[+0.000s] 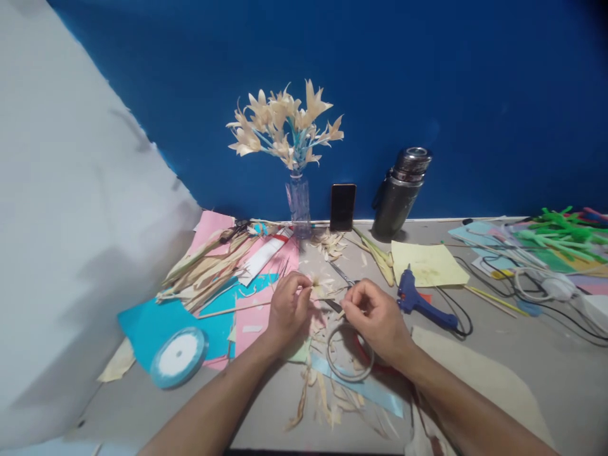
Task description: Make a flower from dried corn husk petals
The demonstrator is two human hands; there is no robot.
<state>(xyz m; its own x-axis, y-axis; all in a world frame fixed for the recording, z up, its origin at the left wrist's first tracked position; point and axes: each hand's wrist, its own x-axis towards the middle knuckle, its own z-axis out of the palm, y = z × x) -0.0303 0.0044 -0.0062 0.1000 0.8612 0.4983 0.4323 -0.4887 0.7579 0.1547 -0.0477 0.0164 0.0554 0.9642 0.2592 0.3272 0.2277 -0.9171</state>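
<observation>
My left hand (289, 310) is closed in a pinch on a small pale husk flower (319, 283) with a thin stick stem running left across the coloured paper. My right hand (375, 316) is also pinched shut, fingertips close to the flower's base; a narrow strip seems to run from it, but what it grips is too small to name. Below my right hand lies a round tape ring (342, 354). Scissors (342, 277) lie just beyond the hands.
A clear bottle vase of husk flowers (289, 136) stands at the blue wall, with a phone (342, 206) and a steel flask (401, 190) beside it. A blue glue gun (422, 303), ribbon spool (179, 356), dried husks (209, 266), coloured papers and green pipe cleaners (565, 231) lie around.
</observation>
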